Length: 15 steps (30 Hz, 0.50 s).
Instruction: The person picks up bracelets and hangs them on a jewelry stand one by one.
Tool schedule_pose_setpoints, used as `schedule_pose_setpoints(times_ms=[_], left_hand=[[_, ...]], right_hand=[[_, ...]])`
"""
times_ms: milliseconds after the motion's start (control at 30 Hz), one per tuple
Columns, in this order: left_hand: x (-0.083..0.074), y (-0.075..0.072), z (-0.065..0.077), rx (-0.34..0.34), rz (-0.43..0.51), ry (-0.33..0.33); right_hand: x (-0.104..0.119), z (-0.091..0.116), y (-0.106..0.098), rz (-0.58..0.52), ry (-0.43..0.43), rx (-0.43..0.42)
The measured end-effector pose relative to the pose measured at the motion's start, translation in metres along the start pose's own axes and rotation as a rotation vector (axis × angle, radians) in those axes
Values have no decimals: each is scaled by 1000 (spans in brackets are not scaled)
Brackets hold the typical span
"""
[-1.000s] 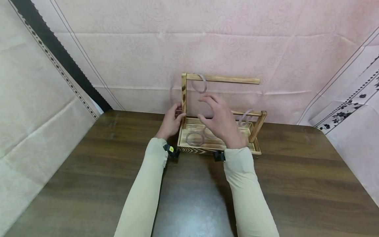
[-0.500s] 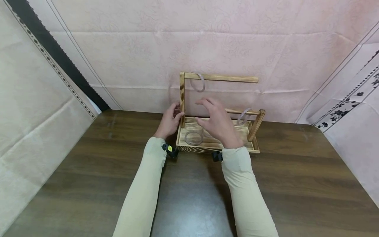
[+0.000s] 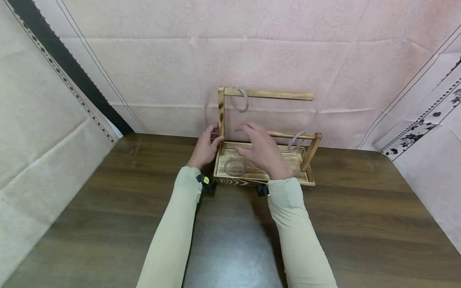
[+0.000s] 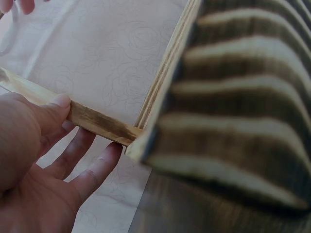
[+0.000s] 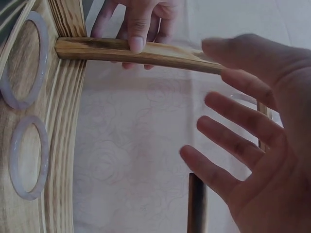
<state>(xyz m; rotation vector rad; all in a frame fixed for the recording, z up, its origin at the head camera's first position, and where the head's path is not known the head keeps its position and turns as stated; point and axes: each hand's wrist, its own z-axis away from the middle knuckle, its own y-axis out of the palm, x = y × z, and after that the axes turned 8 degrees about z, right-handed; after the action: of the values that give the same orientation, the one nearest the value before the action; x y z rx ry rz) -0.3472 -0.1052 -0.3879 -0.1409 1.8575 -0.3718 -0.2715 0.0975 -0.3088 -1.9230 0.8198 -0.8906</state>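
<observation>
My left hand (image 3: 206, 148) pinches the left upright post (image 4: 97, 119) of a wooden jewelry stand, thumb on one side and fingertips on the other. My right hand (image 5: 262, 121) hovers over the stand's tray (image 3: 234, 182), palm turned left, fingers spread and relaxed, holding nothing. One pale, translucent bangle (image 3: 247, 102) hangs on the upper bar (image 3: 281, 95), close to the post. Another bangle (image 3: 291, 143) hangs on the lower bar (image 3: 281, 135) near its right end. Two more lie in the tray: a left bangle (image 3: 226, 168) and a right bangle (image 5: 44, 155), partly covered by my right hand in the head view.
A dark wooden table (image 3: 108, 224) carries the stand near its back edge. Right behind it hangs a pale patterned cloth (image 3: 173, 72), with further cloth panels at both sides. The short right post (image 3: 311, 154) leans outward at the tray's right end.
My right hand has sunk a little and drifted slightly left over the tray. My left hand keeps its hold on the post, and the hanging bangles stay on their bars.
</observation>
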Motion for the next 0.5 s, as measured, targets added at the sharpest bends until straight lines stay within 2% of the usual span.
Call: schedule_pose_setpoints(times_ms=[500], left_hand=[[-1,1,1,-3,10,-10]], right_hand=[[-11,2,7,52,11,120]])
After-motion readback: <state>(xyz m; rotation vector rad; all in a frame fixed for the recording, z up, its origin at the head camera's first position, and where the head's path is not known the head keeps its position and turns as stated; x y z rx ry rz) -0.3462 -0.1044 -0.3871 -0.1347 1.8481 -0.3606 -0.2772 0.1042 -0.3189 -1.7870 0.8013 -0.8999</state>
